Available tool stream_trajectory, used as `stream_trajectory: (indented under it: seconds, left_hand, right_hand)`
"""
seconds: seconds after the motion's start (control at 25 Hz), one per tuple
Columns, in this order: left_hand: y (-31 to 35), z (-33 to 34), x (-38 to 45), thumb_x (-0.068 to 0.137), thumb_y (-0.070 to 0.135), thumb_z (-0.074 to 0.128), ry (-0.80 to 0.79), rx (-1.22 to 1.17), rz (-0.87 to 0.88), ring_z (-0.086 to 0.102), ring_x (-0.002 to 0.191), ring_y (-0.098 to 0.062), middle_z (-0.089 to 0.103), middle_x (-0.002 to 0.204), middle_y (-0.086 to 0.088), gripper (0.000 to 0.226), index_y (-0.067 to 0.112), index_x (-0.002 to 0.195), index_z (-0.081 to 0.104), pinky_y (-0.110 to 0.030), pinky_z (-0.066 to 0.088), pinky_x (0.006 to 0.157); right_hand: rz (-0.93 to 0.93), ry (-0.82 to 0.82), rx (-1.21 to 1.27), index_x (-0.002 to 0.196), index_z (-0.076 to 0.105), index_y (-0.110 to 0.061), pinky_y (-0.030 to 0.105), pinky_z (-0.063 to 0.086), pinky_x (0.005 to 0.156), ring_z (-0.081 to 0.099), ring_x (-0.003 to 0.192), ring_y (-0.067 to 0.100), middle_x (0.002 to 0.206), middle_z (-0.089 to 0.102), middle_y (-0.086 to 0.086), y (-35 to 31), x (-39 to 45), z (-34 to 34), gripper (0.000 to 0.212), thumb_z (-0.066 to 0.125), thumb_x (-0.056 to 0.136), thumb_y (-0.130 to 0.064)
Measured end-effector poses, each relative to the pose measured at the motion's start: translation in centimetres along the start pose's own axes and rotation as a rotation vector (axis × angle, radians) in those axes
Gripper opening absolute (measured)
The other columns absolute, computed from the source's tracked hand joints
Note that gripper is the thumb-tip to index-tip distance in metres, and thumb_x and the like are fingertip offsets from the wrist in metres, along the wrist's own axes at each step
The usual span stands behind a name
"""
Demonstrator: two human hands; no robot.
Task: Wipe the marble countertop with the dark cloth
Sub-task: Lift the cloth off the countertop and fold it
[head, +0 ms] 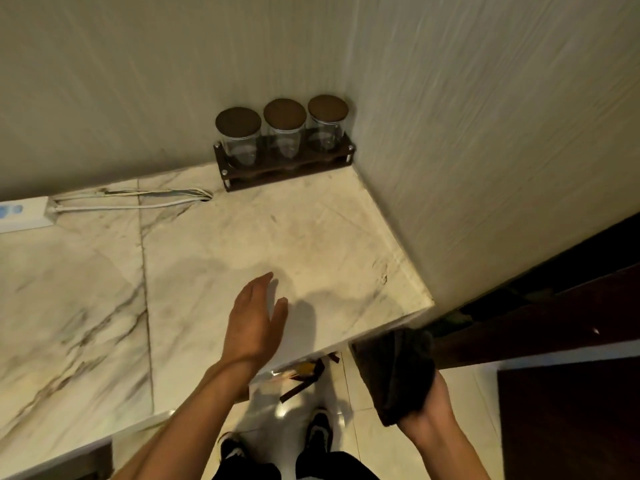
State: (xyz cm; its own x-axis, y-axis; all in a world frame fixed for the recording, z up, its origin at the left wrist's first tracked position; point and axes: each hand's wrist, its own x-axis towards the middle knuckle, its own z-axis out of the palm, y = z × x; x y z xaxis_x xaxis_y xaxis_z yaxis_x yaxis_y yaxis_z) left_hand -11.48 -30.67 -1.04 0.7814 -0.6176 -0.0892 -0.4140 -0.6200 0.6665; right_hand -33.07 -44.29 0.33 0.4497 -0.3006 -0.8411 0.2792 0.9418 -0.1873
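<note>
a white power strip [24, 214] is cut off by the left edge, its cables trailing along the marble countertop [214, 258]. the left hand [254, 323] is spread flat, fingers extended over the counter's front part; contact can't be told, though its shadow lies close. three lidded glass jars [282, 133] sit in a dark rack in the back corner. right of the counter's edge, the right hand [427, 415] grips the dark cloth [394, 372], which hides its fingers. shoes below are partly cut off.

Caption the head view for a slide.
Right hand holds the dark folded cloth off the white marble countertop's edge; open left hand hovers above it.
</note>
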Motion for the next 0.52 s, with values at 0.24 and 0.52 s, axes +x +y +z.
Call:
stream_trajectory:
  seconds: [0.24, 0.52]
  left_hand:
    - [3.3, -1.5, -3.4, 0.093, 0.042, 0.050, -0.426, -0.599, -0.364, 0.060, 0.106, -0.013, 0.063, 0.121, 0.003, 0.043, 0.021, 0.130, 0.054, -0.030, 0.047, 0.094]
    - [3.0, -6.9, -4.5, 0.081, 0.046, 0.066, -0.641, -0.875, -0.469, 0.065, 0.109, -0.025, 0.070, 0.115, -0.011, 0.050, 0.008, 0.113, 0.066, -0.047, 0.047, 0.100]
  right_hand:
    - [0.115, -0.147, -0.296, 0.097, 0.071, 0.001, 0.050, 0.046, 0.096, 0.065, 0.092, 0.039, 0.098, 0.068, 0.024, 1.3, -3.9, 1.9, 0.033, 0.045, 0.095, -0.020]
    - [0.351, -0.246, -0.671, 0.105, 0.073, -0.003, 0.045, 0.052, 0.092, 0.067, 0.098, 0.037, 0.107, 0.070, 0.022, 3.6, -4.3, 7.4, 0.049, 0.069, 0.072, -0.039]
